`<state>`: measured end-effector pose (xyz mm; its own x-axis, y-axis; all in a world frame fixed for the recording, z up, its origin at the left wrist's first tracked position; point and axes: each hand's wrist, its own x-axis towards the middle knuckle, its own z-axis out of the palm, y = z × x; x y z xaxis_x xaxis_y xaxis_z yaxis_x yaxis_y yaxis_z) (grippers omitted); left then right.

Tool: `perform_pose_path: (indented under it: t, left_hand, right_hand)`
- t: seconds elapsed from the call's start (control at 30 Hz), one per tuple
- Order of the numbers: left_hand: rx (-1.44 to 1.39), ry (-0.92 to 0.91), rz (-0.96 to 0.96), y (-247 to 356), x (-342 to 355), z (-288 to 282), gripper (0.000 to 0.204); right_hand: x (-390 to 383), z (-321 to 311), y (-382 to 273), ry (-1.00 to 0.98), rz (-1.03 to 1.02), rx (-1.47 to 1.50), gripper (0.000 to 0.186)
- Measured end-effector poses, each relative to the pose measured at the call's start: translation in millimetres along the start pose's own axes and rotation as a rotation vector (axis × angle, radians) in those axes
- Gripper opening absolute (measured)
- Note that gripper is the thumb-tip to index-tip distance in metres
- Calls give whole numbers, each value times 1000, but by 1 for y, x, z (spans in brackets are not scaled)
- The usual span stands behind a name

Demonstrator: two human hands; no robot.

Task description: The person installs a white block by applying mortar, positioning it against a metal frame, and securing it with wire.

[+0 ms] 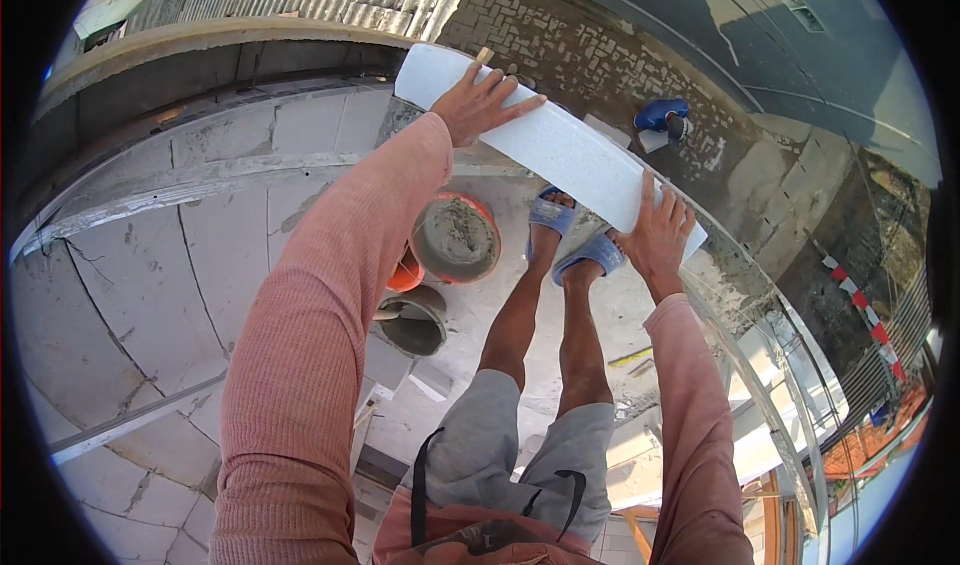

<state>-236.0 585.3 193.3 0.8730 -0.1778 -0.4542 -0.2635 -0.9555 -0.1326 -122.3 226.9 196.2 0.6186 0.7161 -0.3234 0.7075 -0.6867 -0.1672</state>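
A long white block (560, 155) lies crosswise along the top edge of a mortar-streaked wall, in front of me. My left hand (475, 105) grips its left part, fingers curled over the top. My right hand (655, 230) holds the right end, fingers over its upper face. Below the block, my feet in blue sandals (583, 258) stand on a pale, dusty floor. Just left of my legs are a red-rimmed tub of grey mortar (455, 235), a smaller orange bucket (405, 278) and a grey bucket (415, 330) with a handled tool in it.
Block walls (135, 295) curve along the left. Beyond the edge, a person in blue (660, 115) is down on paving. Corrugated roofing (330, 0) lies at top; red-and-white striped barrier (865, 315) and wires run at right. A thin yellow object (630, 358) lies by my right leg.
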Motion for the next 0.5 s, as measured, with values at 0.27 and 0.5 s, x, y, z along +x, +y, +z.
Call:
perform_pose_path:
  t: [0.27, 0.5]
  left_hand:
    - [42, -43, -46, -18, -12, 42, 122]
    - [92, -30, -54, -35, -20, 63, 129]
  right_hand:
    - [27, 24, -22, 21, -58, 2, 115]
    - [44, 34, -43, -20, -48, 33, 118]
